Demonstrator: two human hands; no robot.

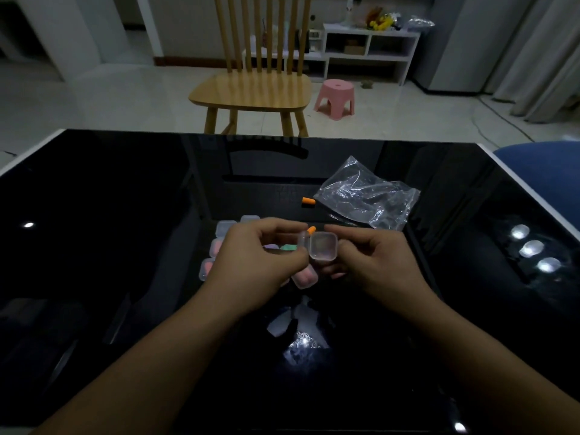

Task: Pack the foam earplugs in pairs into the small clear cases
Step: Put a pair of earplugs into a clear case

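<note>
Both my hands hold one small clear case [322, 250] above the black table [125, 215], its hinged lid swung open. My left hand [257, 255] pinches the lid side, and my right hand [373, 262] grips the other half. An orange earplug [311, 229] shows just behind the case, near my fingertips. A second orange earplug [308, 200] lies loose on the table farther back. Under and around my hands sit several clear cases [226, 228], some holding pink, green or purple earplugs; one with pink plugs [303, 278] lies below the held case.
A crumpled empty clear plastic bag [367, 194] lies at the back right of the cases. A wooden chair [254, 89] stands beyond the table's far edge, with a pink stool [335, 97] behind it. Something blue [543, 171] sits off the table's right corner.
</note>
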